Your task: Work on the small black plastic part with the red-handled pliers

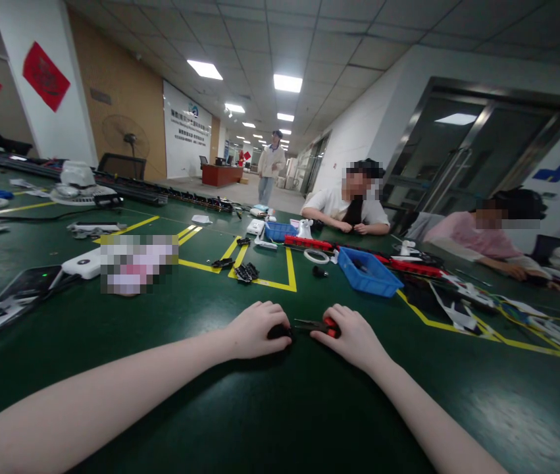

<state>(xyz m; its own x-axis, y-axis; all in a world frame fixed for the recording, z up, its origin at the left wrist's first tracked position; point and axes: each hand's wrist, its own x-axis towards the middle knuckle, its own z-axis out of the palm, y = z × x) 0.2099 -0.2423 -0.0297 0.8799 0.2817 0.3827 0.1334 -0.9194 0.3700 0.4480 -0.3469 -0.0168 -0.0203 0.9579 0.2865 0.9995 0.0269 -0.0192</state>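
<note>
On the green table point(185, 408), my left hand point(260, 330) has its fingers wrapped round a small black part point(278, 332). Facing it, my right hand point(351, 334) grips red-handled pliers point(313, 324), whose dark jaws point left toward the black part. A small gap seems to lie between the plier tips and my left fingers. Beyond my hands, small black parts point(247, 272) lie in a pile by a yellow tape outline point(291, 270). The underside of the black part is hidden by my fingers.
A blue bin point(368, 280) stands beyond my right hand, beside a white tape roll point(316, 256) and red strips point(415, 268). To the left lie a white power bank point(85, 262) and a phone point(27, 284). People sit across the table; one person point(270, 164) stands farther back.
</note>
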